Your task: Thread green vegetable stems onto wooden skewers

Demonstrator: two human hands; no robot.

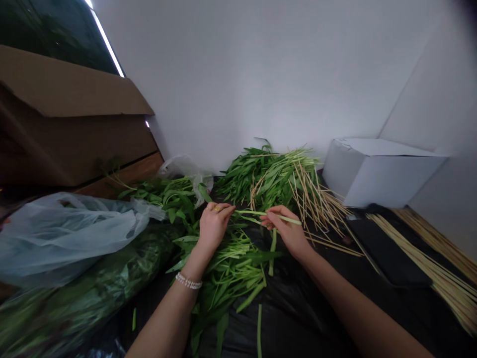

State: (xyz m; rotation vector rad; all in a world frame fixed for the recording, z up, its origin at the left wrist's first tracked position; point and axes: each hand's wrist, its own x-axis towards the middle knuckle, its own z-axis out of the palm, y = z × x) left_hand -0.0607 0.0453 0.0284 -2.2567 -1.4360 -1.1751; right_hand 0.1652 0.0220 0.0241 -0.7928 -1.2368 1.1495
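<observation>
A pale green water spinach stem (pixel 250 212) stretches between my two hands. My left hand (pixel 215 221), wearing rings and a beaded bracelet (pixel 189 281), pinches its leafy end. Farther along, the fingers of my right hand (pixel 282 224) close around the stem, and its cut end sticks out past the thumb. Below my hands lies a loose pile of water spinach (pixel 238 271), with cut stems toward the right. Behind them is a larger heap of water spinach (pixel 261 174), with thin wooden sticks (pixel 309 194) lying over its right side.
On the left are a clear plastic bag (pixel 70 238), bagged greens (pixel 100 283) and an open cardboard box (pixel 74 139). A white box (pixel 380 169) stands by the wall at right. Before it lie a dark flat case (pixel 387 251) and long sticks (pixel 421 258). Black plastic sheeting (pixel 298 308) covers the surface.
</observation>
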